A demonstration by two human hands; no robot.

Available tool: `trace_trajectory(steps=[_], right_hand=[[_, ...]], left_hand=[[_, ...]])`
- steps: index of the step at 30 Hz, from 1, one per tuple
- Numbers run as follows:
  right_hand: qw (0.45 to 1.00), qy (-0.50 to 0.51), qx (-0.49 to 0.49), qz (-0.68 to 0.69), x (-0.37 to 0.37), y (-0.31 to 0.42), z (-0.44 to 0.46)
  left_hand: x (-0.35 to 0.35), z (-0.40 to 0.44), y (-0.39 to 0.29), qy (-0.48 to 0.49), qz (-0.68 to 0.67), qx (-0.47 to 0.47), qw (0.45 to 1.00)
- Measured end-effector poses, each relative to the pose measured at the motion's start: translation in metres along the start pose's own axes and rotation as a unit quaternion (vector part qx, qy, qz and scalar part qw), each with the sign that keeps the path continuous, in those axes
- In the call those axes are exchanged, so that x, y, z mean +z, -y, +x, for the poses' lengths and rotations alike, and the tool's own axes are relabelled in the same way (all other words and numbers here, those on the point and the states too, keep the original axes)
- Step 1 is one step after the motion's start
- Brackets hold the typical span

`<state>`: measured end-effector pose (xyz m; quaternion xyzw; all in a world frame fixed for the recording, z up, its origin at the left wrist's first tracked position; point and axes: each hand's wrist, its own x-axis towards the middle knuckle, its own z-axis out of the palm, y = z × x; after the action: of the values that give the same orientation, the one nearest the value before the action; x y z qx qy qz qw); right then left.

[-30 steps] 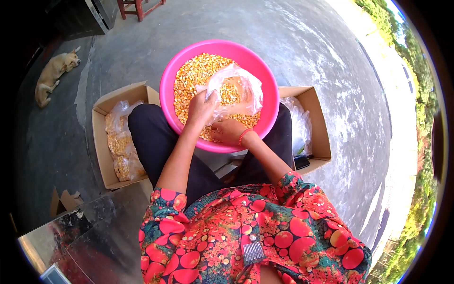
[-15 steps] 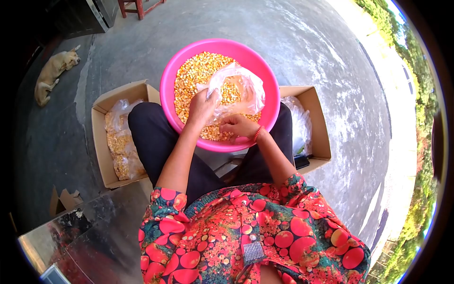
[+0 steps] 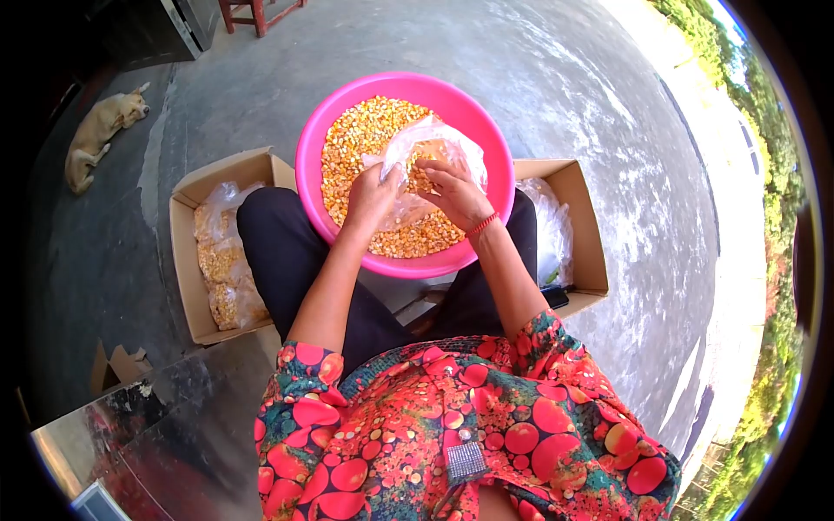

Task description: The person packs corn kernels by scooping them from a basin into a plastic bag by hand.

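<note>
A pink basin full of yellow corn kernels rests between my knees. Inside it lies a clear plastic bag, its mouth spread, with kernels showing within. My left hand is closed on the bag's left edge, pinching the film. At the bag's mouth, my right hand, a red bracelet on its wrist, has its fingers stretched apart over the kernels. Whether any kernels cling to its palm is hidden.
Left of my legs, a cardboard box holds bags of corn. The right box contains plastic bags and a dark object. A dog lies on the floor at far left. A red stool stands at the back.
My right hand has risen from the loose kernels at the basin's near side to the bag's mouth, and its fingers have spread. My left hand keeps its hold on the bag.
</note>
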<state>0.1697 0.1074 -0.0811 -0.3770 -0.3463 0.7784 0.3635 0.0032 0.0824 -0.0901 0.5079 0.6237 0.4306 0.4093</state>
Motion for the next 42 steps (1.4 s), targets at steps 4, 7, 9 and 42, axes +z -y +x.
trace_trajectory(steps=[4,7,9,42], right_hand=[[0.934,-0.041,-0.132,-0.328,0.015,0.009,-0.007],[0.891,0.166,0.072,-0.416,0.014,0.018,-0.021],[0.746,0.187,0.025,-0.639,0.005,0.001,-0.018],[0.833,-0.012,-0.195,-0.517,0.009,0.022,0.000]], left_hand=[[-0.002,-0.001,-0.001,-0.007,-0.008,0.011,1.000],[-0.002,-0.001,-0.003,0.005,-0.013,-0.021,1.000],[-0.002,-0.002,-0.006,-0.012,0.013,0.013,1.000],[0.000,0.001,0.000,-0.028,0.010,-0.022,0.999]])
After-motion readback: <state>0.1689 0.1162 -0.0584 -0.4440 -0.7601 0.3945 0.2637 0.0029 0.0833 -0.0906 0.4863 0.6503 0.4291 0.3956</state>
